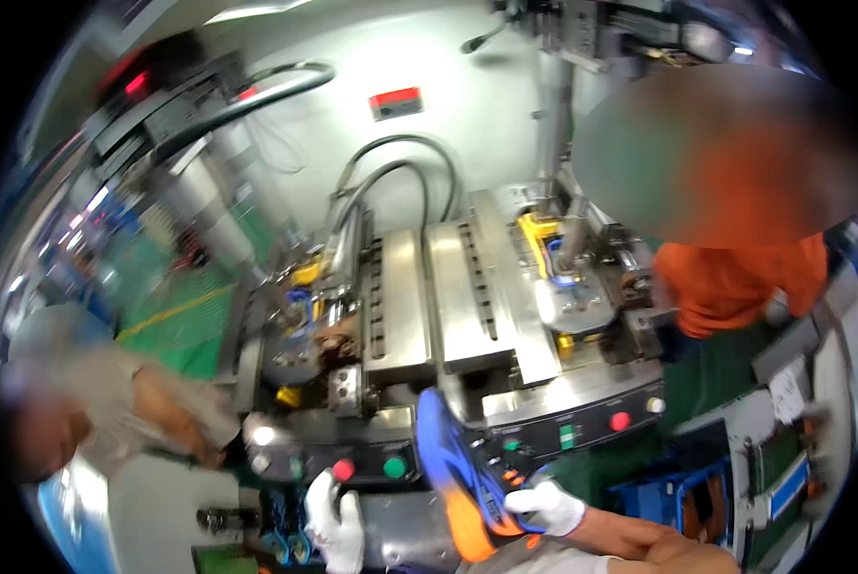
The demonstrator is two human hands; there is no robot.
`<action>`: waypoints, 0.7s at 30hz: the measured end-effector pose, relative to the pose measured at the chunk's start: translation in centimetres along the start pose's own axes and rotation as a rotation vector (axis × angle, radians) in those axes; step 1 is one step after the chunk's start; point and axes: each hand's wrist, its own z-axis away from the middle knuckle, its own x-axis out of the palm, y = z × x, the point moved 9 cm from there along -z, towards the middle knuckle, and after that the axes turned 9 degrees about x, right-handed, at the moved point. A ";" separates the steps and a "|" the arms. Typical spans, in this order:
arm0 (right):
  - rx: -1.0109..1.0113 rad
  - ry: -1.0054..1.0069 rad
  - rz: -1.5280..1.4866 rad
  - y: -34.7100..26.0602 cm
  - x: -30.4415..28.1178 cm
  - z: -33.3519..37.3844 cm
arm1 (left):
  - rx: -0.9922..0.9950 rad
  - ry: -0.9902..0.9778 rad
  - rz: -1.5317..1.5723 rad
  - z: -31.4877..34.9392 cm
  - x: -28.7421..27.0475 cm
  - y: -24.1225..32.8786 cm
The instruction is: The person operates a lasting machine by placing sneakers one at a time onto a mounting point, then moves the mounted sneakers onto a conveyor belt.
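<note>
A running shoe in blue, black and orange [438, 448] is held in front of the machine, its blue toe end pointing away from me and its orange end near me. My right hand [549, 507], in a white glove, grips the shoe on its right side near the orange end. To the left, my white-gloved left hand [336, 524] holds nothing; thumb and fingers are apart, just below a red button [343, 470] on the machine's front panel. Between my hands, a flat metal surface [390, 531] is partly covered by the shoe.
The machine's metal plates [400, 325] fill the middle, with a clamp station on each side. Its front panel [582, 435] carries several buttons. A person in orange [745, 277] stands at the right, another in beige [175, 411] at the left. A blue crate [654, 507] stands lower right.
</note>
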 end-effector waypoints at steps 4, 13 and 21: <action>-0.125 -0.031 0.099 -0.8 1.9 -2.6 | 0.037 -0.017 -0.139 -1.1 -1.9 1.2; -0.230 0.007 0.039 0.3 1.0 -2.8 | 0.078 -0.025 -0.158 -0.5 -2.0 1.9; -0.185 0.040 0.049 -0.8 2.4 -1.3 | 0.053 -0.022 -0.124 -0.5 -2.2 1.8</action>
